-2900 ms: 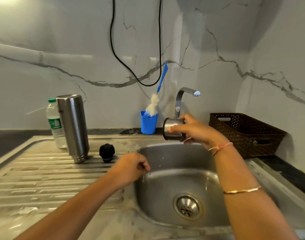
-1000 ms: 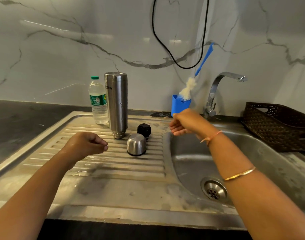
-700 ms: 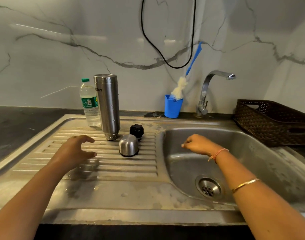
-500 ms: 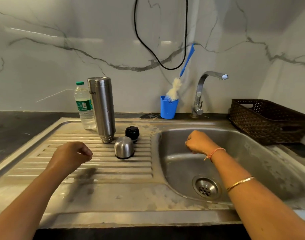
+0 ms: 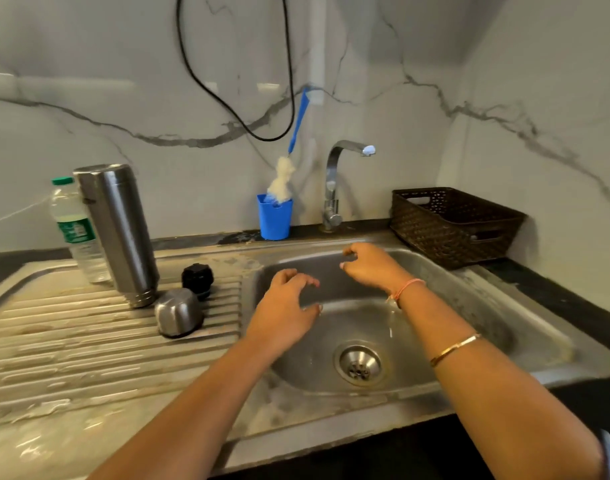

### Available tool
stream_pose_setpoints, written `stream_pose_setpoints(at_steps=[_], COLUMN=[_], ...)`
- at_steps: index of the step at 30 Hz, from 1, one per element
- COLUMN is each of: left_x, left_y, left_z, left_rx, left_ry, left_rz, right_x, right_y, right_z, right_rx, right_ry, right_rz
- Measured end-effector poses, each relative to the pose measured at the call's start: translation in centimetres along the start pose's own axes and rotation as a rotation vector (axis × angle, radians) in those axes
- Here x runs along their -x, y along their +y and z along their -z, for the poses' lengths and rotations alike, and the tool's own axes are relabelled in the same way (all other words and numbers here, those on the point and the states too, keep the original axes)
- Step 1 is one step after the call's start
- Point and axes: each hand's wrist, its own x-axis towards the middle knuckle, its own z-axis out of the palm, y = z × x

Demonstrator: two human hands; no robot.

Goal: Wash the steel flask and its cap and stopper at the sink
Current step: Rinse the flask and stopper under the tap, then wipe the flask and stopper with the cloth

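Hands: left hand [image 5: 284, 313] and right hand [image 5: 371, 266] are hovering over the sink [image 5: 470, 306], loose, holding nothing
Parts: flask [image 5: 118, 233], cap [image 5: 177, 311] and stopper [image 5: 197, 277] are sitting on the drainboard [image 5: 71, 341]
Job: looking nearly done, just drying left

Flask [image 5: 118, 230] behind cap [image 5: 178, 311] and stopper [image 5: 197, 276] on drainboard [image 5: 71, 348], left of sink [image 5: 452, 306].

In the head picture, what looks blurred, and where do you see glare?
Head view: motion blur smears the left side, softening the plastic bottle and the ridged draining board; the tap and basket look sharper; pale glare bands sit on the marble wall.
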Motion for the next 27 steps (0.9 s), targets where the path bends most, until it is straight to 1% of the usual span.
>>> stream_pose_setpoints(at_steps=[2, 4, 7, 10, 12, 14, 17, 22, 24, 27], left_x=[-0.8, -1.4, -2.2, -2.6, -2.9, -3.0, -3.5, -3.9, -3.9, -3.9], left_y=[0.2, -0.1, -0.6, -1.2, -1.6, -1.9, -2.7, -3.8, -4.0, -4.0], left_z=[-1.6, -2.6, -3.2, -3.4, -3.6, -3.5, -3.2, -3.0, -3.1, -3.1], left_rx=[-0.024, -0.058, -0.088, -0.106, -0.126, -0.129, -0.132, -0.12, -0.115, -0.111], left_ry=[-0.034, -0.086, -0.086, -0.047, -0.035, -0.02, 0.023, 0.056, 0.075, 0.109], left_rz=[0.008, 0.021, 0.029, 0.065, 0.078, 0.081, 0.111, 0.172, 0.172, 0.139], right_x=[-0.3, -1.3, -3.4, -5.3, -6.5, -7.5, -8.9, -11.5, -12.5, -14.1], right_y=[1.9, 3.7, 6.1, 7.8, 8.5, 9.1, 9.9, 11.5, 12.3, 13.7], right_z=[1.4, 3.1, 6.2, 8.9, 10.4, 11.5, 12.5, 13.1, 13.2, 13.1], right_rx=[0.045, 0.099, 0.185, 0.256, 0.249, 0.243, 0.222, 0.12, 0.079, 0.057], right_ry=[0.111, 0.173, 0.27, 0.315, 0.317, 0.294, 0.207, 0.166, 0.095, -0.062], right_rz=[0.007, 0.015, 0.008, 0.007, -0.028, -0.079, -0.16, -0.313, -0.369, -0.422])
